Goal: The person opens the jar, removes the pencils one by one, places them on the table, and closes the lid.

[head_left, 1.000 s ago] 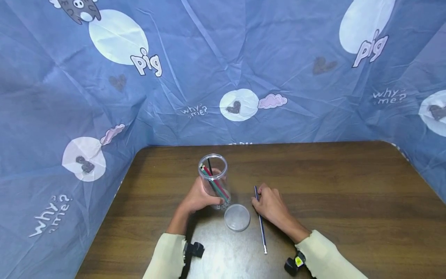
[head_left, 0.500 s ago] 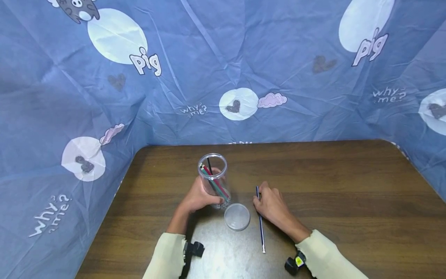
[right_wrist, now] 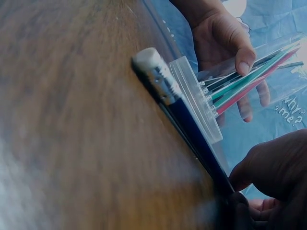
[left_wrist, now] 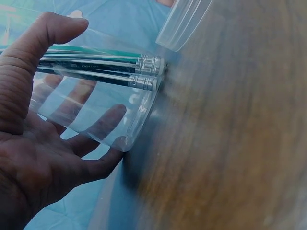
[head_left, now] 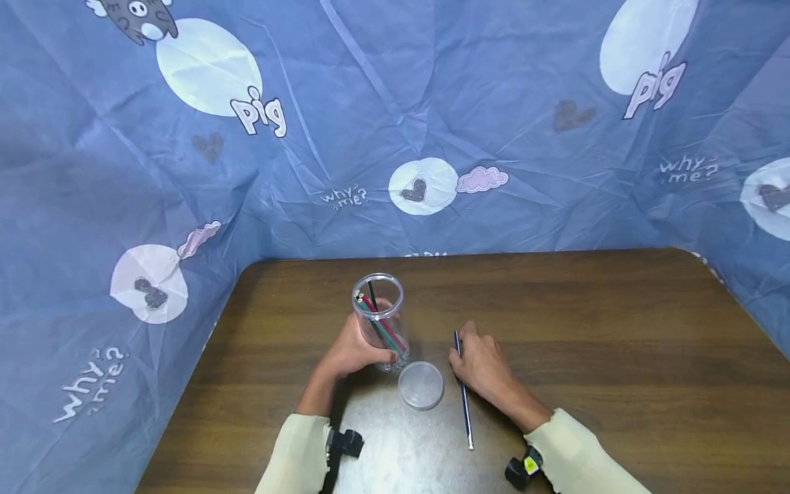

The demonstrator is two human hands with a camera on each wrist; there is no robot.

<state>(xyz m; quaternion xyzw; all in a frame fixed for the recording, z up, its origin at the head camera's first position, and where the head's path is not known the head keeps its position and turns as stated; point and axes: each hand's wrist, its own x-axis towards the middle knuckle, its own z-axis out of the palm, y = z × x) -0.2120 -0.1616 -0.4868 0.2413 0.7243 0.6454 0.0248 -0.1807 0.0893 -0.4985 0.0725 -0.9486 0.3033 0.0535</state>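
A clear plastic jar (head_left: 379, 319) stands upright on the wooden table (head_left: 586, 322) with several pencils (head_left: 378, 318) in it, red, green and black. My left hand (head_left: 353, 348) grips the jar (left_wrist: 91, 103) from the left, fingers and thumb wrapped round its wall. Its round clear lid (head_left: 420, 385) lies flat on the table just in front of the jar. A dark blue pencil (head_left: 463, 394) with a white eraser end (right_wrist: 152, 64) lies right of the lid. My right hand (head_left: 483, 363) pinches this pencil near its far end, the fingertips (right_wrist: 242, 177) curled on it.
Blue printed cloth (head_left: 395, 123) walls off the table at the back and both sides. Black wrist camera mounts (head_left: 345, 444) sit near the front edge by my sleeves. Bare wood stretches away to the right of my hands.
The blue pencil shifted slightly under my right hand, which drew a little closer to it. The left hand and jar stayed put.
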